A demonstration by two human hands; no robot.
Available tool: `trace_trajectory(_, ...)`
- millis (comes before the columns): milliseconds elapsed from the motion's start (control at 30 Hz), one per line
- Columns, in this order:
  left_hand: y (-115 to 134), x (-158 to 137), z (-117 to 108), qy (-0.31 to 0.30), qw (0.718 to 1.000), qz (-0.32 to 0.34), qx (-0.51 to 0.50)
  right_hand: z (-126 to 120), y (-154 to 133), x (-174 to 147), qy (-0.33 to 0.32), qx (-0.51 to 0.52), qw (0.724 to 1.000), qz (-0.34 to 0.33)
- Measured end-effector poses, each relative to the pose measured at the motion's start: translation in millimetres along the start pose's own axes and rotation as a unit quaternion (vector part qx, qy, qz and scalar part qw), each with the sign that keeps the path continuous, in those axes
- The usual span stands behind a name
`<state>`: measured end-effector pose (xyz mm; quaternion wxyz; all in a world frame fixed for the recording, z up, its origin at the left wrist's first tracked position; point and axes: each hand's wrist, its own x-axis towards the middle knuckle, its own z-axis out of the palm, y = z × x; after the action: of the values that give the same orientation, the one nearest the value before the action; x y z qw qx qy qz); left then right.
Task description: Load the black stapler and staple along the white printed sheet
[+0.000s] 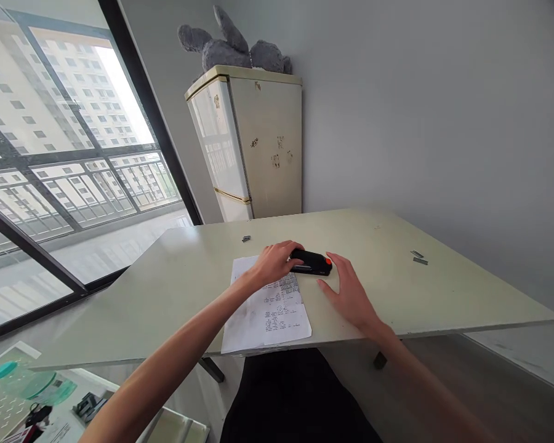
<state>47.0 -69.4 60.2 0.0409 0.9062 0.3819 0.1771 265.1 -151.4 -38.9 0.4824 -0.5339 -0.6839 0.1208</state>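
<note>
A black stapler (310, 263) with an orange-red spot at its right end lies over the top right part of a printed sheet of paper (249, 320). My left hand (276, 261) is closed around the stapler's left end. Just beyond its right end, my right hand (348, 289) is open, thumb and fingers apart in a curve; whether a fingertip touches the stapler I cannot tell. Rows of dark print cover the sheet, which reaches the table's near edge. Whether it is one sheet or several is not clear.
Short strips of staples lie on the pale table (194, 277): some at the back (246, 239), others on the right (420, 261). A worn refrigerator (268, 141) with a grey plush toy (226, 54) stands behind. At lower left are a plastic bottle (37, 384) and small items on a lower surface.
</note>
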Motion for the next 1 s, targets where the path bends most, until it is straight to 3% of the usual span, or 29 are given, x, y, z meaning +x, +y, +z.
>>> trace_trajectory(133, 21.6, -2.8, 13.5, -0.021, 0.999, 0.031, -0.034, -19.5, 4.0, 21.9, -0.101, -0.043, 0.994, -0.011)
trace_trajectory(233, 19.7, -4.3, 19.8, -0.03, 0.998, 0.023, -0.049, -25.5, 8.6, 28.9, -0.129, -0.042, 0.991, -0.005)
trace_trajectory(367, -7.8, -19.6, 27.3, -0.057, 0.997, -0.024, -0.043, -29.5, 21.5, 29.7, -0.135, -0.046, 0.99, 0.021)
trace_trajectory(667, -93.9, -91.0, 41.2, -0.146, 0.979, -0.143, 0.015, -41.4, 49.7, 26.1, -0.176, -0.003, 0.983, 0.048)
trace_trajectory(800, -109.3, -103.7, 39.8, -0.146, 0.977, -0.152, 0.031, -36.1, 48.5, 28.1, -0.187, 0.035, 0.981, 0.045)
trace_trajectory(1000, -108.4, -114.5, 46.8, -0.096, 0.983, -0.147, 0.055, -39.1, 50.9, 18.2, -0.175, 0.082, 0.979, 0.069)
